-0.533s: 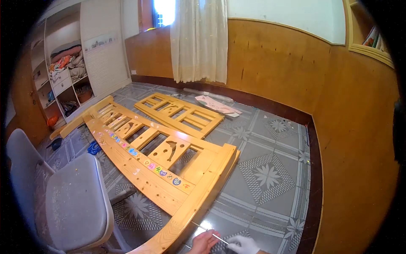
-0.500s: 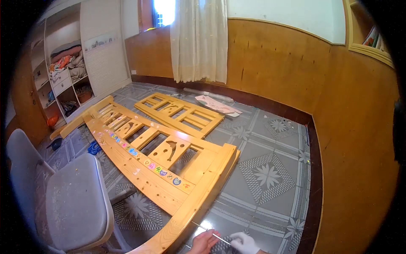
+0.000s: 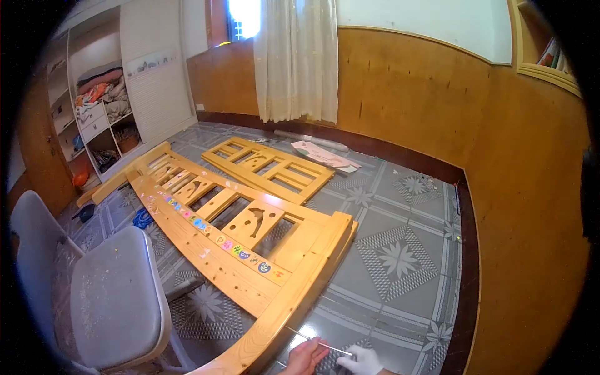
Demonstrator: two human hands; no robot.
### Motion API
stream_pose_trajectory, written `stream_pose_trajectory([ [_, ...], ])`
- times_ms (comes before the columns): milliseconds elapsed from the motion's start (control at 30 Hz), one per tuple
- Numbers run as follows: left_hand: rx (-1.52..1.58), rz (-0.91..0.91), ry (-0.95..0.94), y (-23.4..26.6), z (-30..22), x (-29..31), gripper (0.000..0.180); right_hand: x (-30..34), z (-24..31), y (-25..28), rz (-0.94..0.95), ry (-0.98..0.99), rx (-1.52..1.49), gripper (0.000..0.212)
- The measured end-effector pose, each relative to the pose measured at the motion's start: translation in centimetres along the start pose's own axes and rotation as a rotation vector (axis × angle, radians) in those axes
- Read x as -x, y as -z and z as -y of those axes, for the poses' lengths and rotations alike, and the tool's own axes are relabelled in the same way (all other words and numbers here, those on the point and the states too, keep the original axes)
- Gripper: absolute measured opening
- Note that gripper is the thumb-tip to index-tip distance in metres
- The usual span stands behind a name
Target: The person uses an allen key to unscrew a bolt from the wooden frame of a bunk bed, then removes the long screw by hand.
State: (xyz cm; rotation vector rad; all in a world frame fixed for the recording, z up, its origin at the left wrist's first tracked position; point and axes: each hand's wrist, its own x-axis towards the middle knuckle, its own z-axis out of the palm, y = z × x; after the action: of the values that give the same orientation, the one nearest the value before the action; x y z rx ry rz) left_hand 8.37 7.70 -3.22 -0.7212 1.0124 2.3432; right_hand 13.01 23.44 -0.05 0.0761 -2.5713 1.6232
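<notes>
A slatted wooden bed panel (image 3: 265, 299) with dolphin cutouts and a row of stickers lies on its side near me. From the outer edge of its near post a thin metal rod (image 3: 334, 348) sticks out toward my hands. My left hand (image 3: 304, 357), bare, has its fingers stretched out close together, and the rod crosses at its fingertips. My right hand (image 3: 362, 361) wears a white glove and is closed at the rod's outer end. Where the rod meets the post is too small to make out.
A grey padded chair (image 3: 115, 294) stands at left, close to the panel. A second wooden panel (image 3: 275, 169) lies behind, with a pink sheet (image 3: 325, 155) beyond it. A blue bundle (image 3: 142, 218) rests on the tiles. Open shelves (image 3: 100, 112) hold cloth at the far left.
The view has shifted slightly. My right hand has moved a little relative to the rod, whose outer end now shows above the glove. The panels and chair stay in place.
</notes>
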Motion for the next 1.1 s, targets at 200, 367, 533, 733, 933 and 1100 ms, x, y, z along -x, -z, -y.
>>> stream_pose_trajectory([
  [200,0.01,0.005,0.007,0.5,0.1,-0.5,0.019,-0.6,-1.5,1.4,0.339,-0.886,-0.426,0.032],
  [367,0.036,-0.09,0.001,0.3,0.4,-0.7,0.023,0.3,-3.0,0.9,0.398,-0.848,-1.121,0.028],
  [533,0.013,-0.059,0.019,0.5,0.6,-0.7,0.028,0.5,-5.7,1.5,0.687,-0.754,-1.314,0.021],
  [733,-0.017,-0.062,0.059,1.3,0.5,-0.8,0.028,0.1,-1.9,1.3,0.313,0.084,0.176,0.029],
  [933,-0.043,-0.036,0.041,2.1,1.1,-2.2,0.033,-0.3,-2.2,1.4,0.175,-0.445,-0.316,0.045],
  [1100,-0.052,-0.015,0.084,1.7,0.3,-1.4,0.035,-0.6,-1.2,2.8,0.702,-0.962,-1.463,0.056],
])
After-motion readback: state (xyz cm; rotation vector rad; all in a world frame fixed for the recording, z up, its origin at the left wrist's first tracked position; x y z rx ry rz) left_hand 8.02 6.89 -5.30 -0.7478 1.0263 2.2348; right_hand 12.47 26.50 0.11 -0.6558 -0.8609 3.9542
